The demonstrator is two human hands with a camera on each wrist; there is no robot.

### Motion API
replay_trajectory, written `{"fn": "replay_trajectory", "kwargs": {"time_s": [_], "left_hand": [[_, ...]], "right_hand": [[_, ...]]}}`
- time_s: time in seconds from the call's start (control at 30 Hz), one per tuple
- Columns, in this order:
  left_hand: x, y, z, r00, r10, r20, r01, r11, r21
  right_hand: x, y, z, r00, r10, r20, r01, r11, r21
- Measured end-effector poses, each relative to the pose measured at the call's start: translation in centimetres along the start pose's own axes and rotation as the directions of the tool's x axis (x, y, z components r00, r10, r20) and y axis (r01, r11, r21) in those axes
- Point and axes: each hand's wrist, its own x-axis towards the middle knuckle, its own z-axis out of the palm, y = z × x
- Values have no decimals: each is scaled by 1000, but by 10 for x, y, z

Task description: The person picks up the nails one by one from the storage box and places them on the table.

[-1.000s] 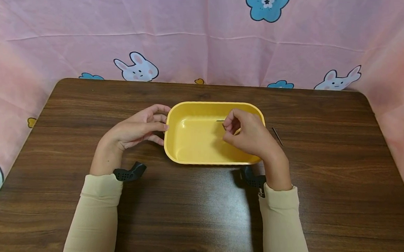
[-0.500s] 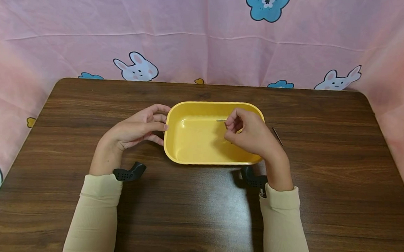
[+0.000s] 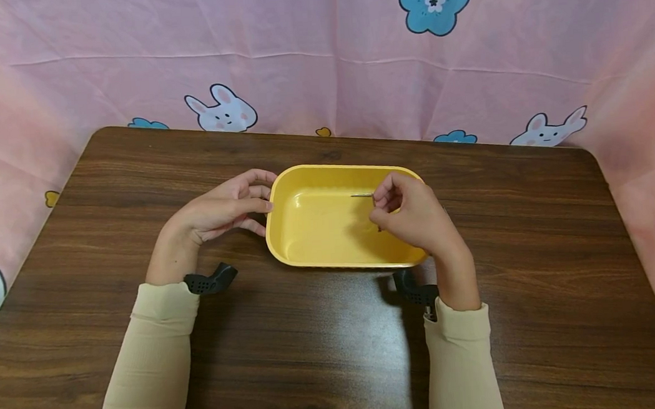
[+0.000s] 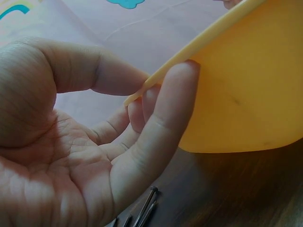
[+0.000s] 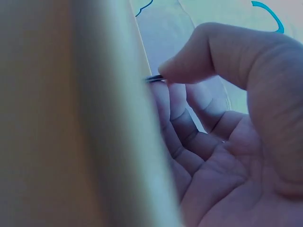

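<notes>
My left hand (image 3: 221,210) grips the left end of a yellow plastic bin (image 3: 320,230). In the left wrist view the bin's rim runs between the thumb and fingers. My right hand (image 3: 415,215) is over the bin's right half and pinches a thin dark metal piece (image 5: 155,78), which looks like a nail, between thumb and fingertip. Most of that piece is hidden by the fingers and the bin's blurred rim. Inside the bin, a nail (image 3: 362,195) shows near the far wall, just left of the right fingertips.
Several nails (image 4: 146,208) lie on the wooden table (image 3: 313,330) beneath my left hand. Black wrist mounts (image 3: 211,279) sit by both sleeves. A pink patterned cloth (image 3: 307,55) hangs behind the table's far edge.
My right hand has shifted slightly to the right, uncovering more of the nail in the bin. The wrist now covers most of a nail on the table right of the bin. My left hand stays put.
</notes>
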Motion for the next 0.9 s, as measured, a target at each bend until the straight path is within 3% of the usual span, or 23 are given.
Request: {"fn": "replay_trajectory", "kwargs": {"time_s": [0.9], "left_hand": [[0,-1,0,1000,-8,-1,8,1000,12]], "right_hand": [[-5,-2,-6,994,59,-91,-45,988,147]]}}
